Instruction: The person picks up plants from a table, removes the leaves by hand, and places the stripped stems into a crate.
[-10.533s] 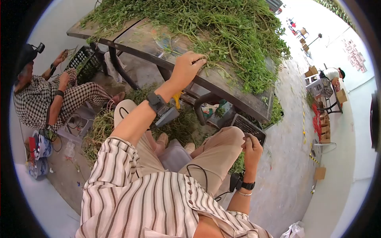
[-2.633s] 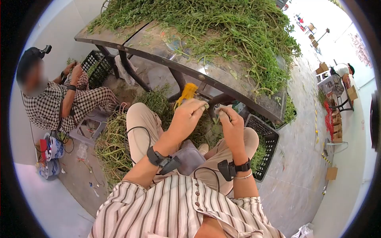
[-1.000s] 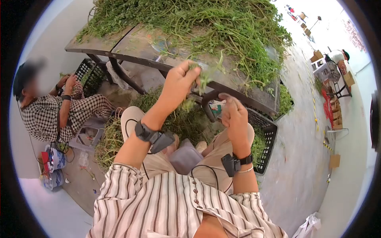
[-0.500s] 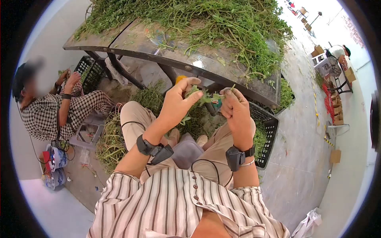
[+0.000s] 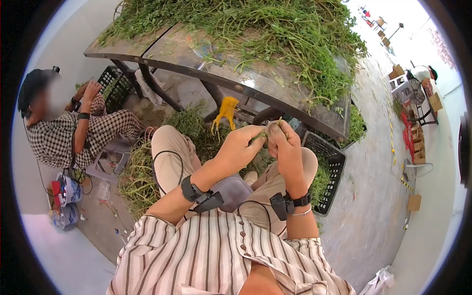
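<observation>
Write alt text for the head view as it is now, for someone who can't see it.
A left hand and right hand meet, pinching a small green sprig in front of a table heaped with greens. To the right is a black crate; to the left sits a person in checked clothes.

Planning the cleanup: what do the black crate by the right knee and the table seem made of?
The black crate is probably plastic, fairly matte; its slotted sides look moulded. The table has a smooth, somewhat shiny top, perhaps laminate or metal, since it catches glare.
</observation>
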